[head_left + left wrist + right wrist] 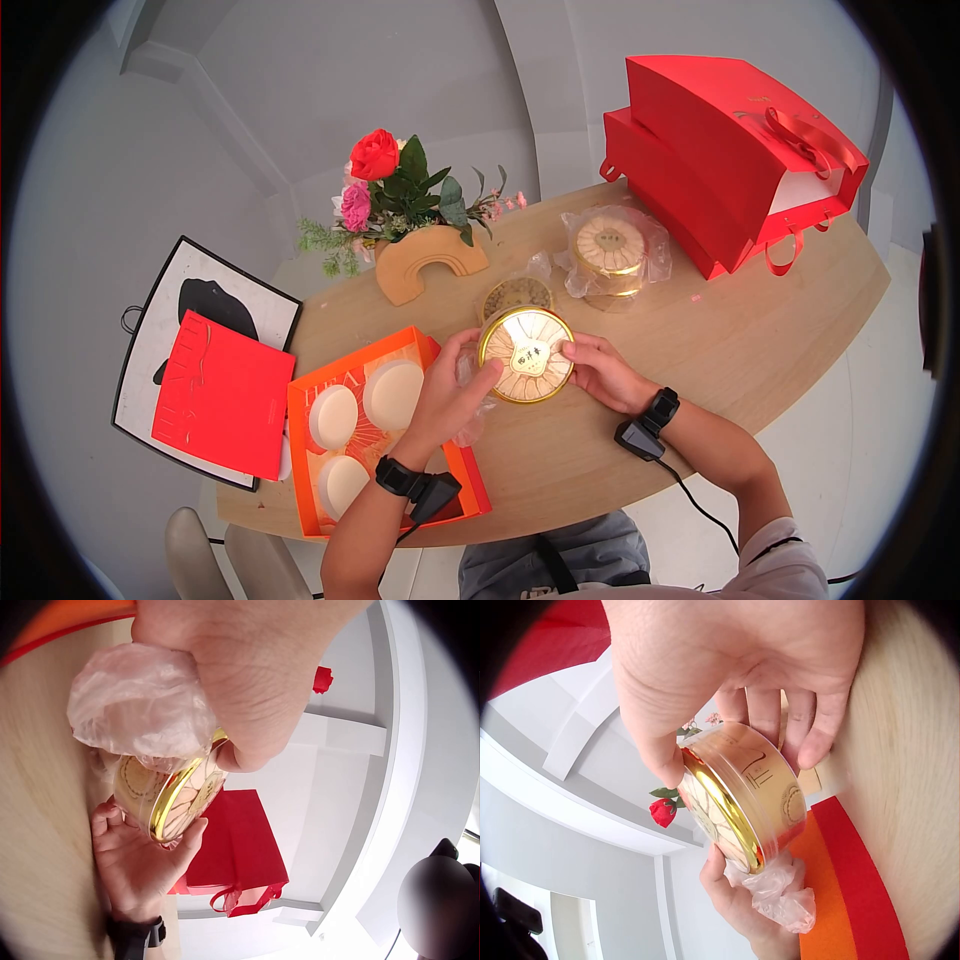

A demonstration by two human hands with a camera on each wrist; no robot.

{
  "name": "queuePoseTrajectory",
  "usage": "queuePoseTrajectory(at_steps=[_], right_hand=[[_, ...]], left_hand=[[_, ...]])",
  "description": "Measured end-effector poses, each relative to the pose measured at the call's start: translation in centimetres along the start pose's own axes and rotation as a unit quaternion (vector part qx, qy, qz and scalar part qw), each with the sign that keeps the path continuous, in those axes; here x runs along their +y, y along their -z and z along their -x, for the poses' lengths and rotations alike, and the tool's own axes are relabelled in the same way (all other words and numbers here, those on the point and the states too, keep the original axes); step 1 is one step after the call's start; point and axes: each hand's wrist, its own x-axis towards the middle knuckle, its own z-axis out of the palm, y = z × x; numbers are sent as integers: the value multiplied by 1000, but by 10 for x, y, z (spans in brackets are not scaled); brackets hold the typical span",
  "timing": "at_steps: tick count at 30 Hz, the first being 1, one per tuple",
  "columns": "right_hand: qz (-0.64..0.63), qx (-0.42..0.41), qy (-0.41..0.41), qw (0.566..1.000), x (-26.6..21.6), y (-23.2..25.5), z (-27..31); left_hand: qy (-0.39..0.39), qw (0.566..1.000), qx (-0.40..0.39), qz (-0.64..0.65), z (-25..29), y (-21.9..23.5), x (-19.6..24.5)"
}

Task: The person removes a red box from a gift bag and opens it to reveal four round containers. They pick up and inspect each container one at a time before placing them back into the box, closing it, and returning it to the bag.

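A round clear container with a gold-rimmed lid (527, 355) is held between both hands above the table, its lid facing up toward the head view. My left hand (452, 392) grips its left side, with crumpled clear plastic (139, 705) bunched against that palm. On the other side my right hand (610, 375) holds the container (757, 787), thumb on the lid's edge and fingers along the side wall. Just behind it lies another round container (517, 294) with dark contents, and farther right a plastic-wrapped round container (610, 246) stands on the table.
An orange box (470, 478) with several white round pieces sits at the left front. Beyond it are a red booklet (225, 395) on a framed board (150, 300) and a flower arrangement in an arch-shaped holder (400, 270). A large red gift bag (700, 170) stands at the back right.
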Motion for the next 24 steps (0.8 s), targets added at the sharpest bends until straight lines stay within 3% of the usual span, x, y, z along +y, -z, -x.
queuePoseTrajectory(at_steps=[24], right_hand=[[-3,-4,4,1000,-1,-2,0]], left_hand=[[5,1000,0,-4,1,0,2]])
